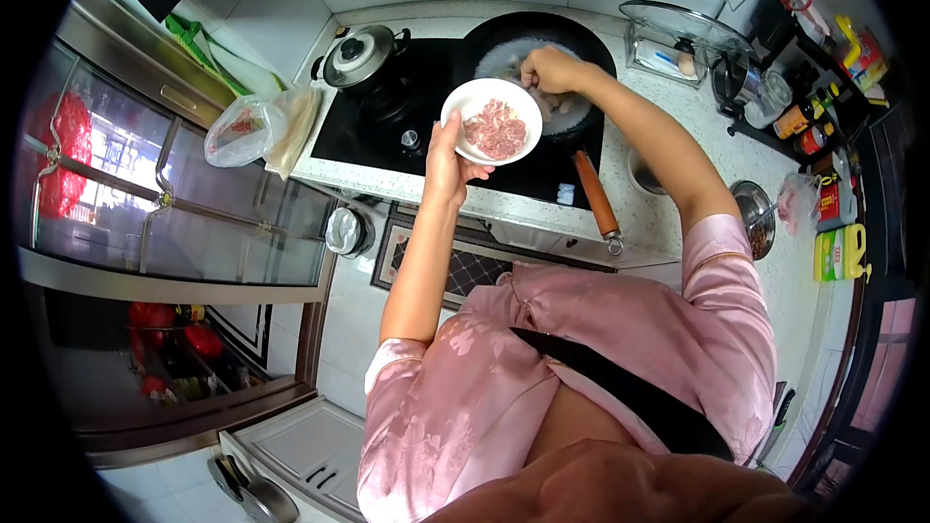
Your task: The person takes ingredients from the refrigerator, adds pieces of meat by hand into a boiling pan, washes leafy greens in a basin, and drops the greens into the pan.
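Note:
My left hand [449,167] holds a white bowl [471,97] by its rim and side. Pinkish minced meat [498,130] lies inside the bowl, which is tilted a little at the front left of the wok. Over the black wok [484,34], my right hand [554,71] is closed, with its fingers bent downward above whitish liquid [505,58]. Pale pieces lie in the liquid below the fingers. What the fingertips hold, if anything, is too small to tell. The wok's wooden handle [595,196] points toward me over the black stove [339,131].
A lidded pot [359,56] stands on the stove's left burner. Plastic bags [246,130] lie at the counter's left corner. To the right are a glass lid [686,21] on a rack, sauce bottles [799,116], a metal bowl [753,218] and a yellow-green jug [840,254].

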`<state>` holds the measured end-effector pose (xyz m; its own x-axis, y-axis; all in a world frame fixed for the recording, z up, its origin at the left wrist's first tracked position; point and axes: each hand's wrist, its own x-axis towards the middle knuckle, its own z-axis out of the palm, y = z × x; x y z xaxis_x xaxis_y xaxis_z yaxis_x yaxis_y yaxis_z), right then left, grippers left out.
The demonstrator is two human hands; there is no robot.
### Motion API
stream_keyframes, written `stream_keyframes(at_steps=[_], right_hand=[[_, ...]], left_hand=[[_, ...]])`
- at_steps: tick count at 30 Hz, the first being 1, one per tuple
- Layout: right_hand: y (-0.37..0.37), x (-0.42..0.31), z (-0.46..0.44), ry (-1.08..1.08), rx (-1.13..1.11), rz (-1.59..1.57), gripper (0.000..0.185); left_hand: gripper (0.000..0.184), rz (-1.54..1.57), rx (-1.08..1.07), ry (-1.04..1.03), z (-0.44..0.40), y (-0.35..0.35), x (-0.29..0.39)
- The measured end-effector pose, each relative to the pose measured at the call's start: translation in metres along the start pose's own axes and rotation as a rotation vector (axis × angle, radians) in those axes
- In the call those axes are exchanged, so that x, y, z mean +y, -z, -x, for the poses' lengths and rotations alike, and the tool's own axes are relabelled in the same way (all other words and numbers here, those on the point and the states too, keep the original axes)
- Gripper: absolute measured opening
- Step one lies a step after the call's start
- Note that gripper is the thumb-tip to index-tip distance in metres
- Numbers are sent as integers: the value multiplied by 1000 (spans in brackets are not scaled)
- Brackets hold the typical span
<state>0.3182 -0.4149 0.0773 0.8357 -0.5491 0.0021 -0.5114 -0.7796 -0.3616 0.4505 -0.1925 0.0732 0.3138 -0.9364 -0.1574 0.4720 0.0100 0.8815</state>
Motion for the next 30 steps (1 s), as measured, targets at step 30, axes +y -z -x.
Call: stream_keyframes(at_steps=[30], right_hand=[[76,-60,40,162,-23,-481,24]], left_hand=[[52,18,-62,39,-49,-36,-1]])
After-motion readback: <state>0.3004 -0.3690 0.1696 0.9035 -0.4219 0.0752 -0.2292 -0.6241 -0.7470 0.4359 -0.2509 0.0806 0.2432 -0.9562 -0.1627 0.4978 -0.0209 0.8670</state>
